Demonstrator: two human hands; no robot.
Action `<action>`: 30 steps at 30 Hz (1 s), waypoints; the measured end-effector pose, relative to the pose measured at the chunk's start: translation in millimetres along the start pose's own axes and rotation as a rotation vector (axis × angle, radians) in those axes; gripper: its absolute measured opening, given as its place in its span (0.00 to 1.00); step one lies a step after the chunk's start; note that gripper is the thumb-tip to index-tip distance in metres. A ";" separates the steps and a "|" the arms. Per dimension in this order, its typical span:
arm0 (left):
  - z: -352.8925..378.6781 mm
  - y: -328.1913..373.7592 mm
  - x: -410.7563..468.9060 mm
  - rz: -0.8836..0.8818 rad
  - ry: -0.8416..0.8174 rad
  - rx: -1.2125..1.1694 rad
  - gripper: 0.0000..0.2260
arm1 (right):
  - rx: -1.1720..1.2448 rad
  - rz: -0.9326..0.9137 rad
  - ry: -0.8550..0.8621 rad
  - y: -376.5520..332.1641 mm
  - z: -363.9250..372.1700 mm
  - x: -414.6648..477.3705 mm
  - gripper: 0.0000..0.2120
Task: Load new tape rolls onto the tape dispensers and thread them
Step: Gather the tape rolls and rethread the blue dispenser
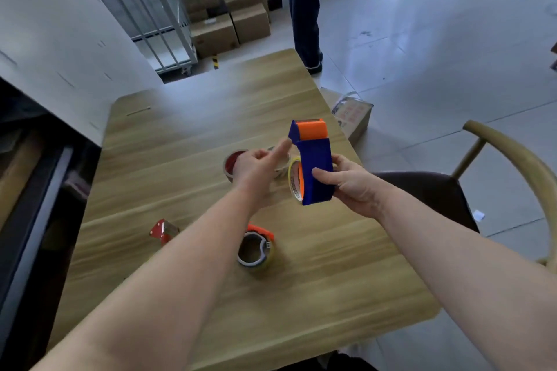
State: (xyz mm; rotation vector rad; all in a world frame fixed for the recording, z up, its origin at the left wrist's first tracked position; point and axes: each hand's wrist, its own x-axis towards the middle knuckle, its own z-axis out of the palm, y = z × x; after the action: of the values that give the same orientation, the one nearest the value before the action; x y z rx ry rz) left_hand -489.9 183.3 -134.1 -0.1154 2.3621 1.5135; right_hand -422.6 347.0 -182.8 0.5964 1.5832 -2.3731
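My right hand (349, 184) grips a blue tape dispenser (315, 169) with an orange head, held upright above the wooden table (187, 135). A tape roll with a yellow edge (296, 179) sits in its side. My left hand (259, 167) hovers just left of the dispenser, index finger stretched toward its head, other fingers curled, holding nothing visible. Behind that hand lie a roll with a red core (233, 159) and a pale roll (280, 170), partly hidden. Nearer me, an orange dispenser with a clear roll (256, 250) and a small red dispenser (162, 230) rest on the table.
A wooden chair (512, 166) stands at the table's right. A person's legs (304, 9) are at the far end. Cardboard boxes (229, 18) and a metal cart (144, 9) stand beyond; another box (352, 117) lies on the floor by the right edge.
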 end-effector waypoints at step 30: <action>-89.1 4.5 3.0 -0.051 -0.303 -0.462 0.18 | -0.365 0.039 -0.471 -6.3 50.9 -24.1 0.43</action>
State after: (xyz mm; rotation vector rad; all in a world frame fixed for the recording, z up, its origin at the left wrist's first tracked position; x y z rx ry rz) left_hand -514.5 105.7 -97.3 -0.0489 1.7382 1.8757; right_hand -414.2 301.8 -149.7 -0.0096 1.6877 -1.9278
